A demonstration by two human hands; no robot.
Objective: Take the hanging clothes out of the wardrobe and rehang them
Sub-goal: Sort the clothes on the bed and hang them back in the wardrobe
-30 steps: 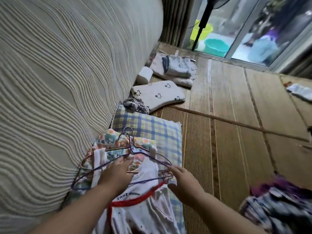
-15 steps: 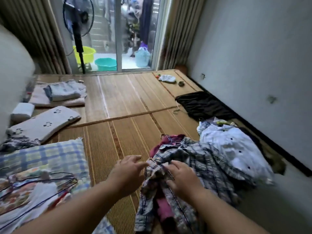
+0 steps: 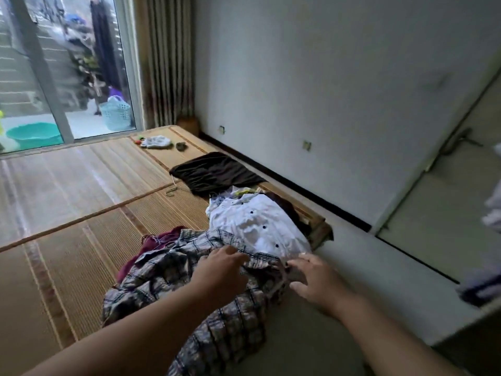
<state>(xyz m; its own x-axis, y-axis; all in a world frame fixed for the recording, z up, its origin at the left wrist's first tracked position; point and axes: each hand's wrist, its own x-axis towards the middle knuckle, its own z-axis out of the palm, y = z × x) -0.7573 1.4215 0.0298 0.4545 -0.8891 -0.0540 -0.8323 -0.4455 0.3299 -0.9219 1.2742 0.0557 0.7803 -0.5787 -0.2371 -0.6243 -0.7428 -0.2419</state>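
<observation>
Spread, gripping nothing — left hand (image 3: 220,272) on the plaid shirt (image 3: 162,275), right hand (image 3: 317,283) at its edge; choosing a garment, I judge; next, pinch its collar.

**Checks, white and maroon on a straw-gold floor**

The plaid shirt (image 3: 168,278) is checked in grey, navy and off-white. The white shirt (image 3: 260,223) carries small dark dots down its front, with a scrap of yellow-green at its top edge. The garment (image 3: 156,244) next to the plaid is maroon, plain. The cloth (image 3: 217,172) is a very dark brown. The mat (image 3: 67,267) is tan with brown bands. The wall (image 3: 325,77) is pale grey-white, its skirting (image 3: 311,196) black. The curtain (image 3: 170,61) runs in brown and beige stripes. Out past the glass, the basin (image 3: 34,134) is teal and the basket (image 3: 115,114) pale blue.
</observation>
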